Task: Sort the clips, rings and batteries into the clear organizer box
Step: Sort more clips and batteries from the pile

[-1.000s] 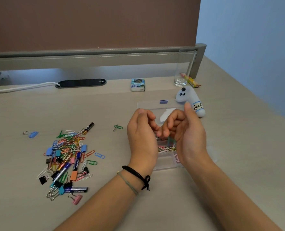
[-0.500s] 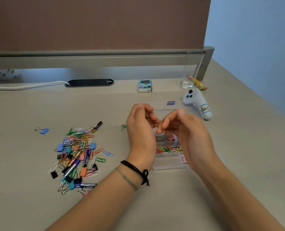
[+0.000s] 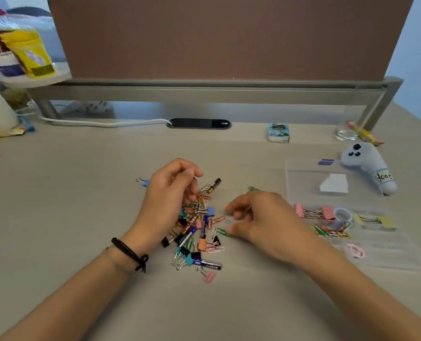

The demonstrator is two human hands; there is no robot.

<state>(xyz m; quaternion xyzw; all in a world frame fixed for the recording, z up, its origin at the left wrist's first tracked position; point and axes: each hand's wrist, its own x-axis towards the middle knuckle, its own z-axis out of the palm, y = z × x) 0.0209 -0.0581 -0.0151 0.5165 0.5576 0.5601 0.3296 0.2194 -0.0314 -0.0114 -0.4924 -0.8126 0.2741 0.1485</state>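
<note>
Both hands down over the mixed pile (image 3: 197, 227) at centre of the desk (image 3: 81, 193). Left hand (image 3: 170, 193) curled at the pile's 10 o'clock edge, fingertips seemingly pinching a small clip, though what exactly cannot be told. Right hand (image 3: 261, 217) at 3 o'clock of the pile, fingers loosely bent, tips touching paper clips, grip unclear. Clear organizer box (image 3: 377, 244) well off at 3 o'clock, already holding pink binder clips (image 3: 313, 212), paper clips, rings.

Likely trouble: tangled clips lifting in a chain and scattering; batteries (image 3: 208, 263) rolling if nudged; a clip landing in the wrong compartment, dividers being hard to see.

Nearby: stray blue clip (image 3: 144, 182) at 10 o'clock, plush toy (image 3: 367, 168) beyond the box, glass (image 3: 346, 134), small packet (image 3: 278, 132) at 1 o'clock. Nothing between pile and box
</note>
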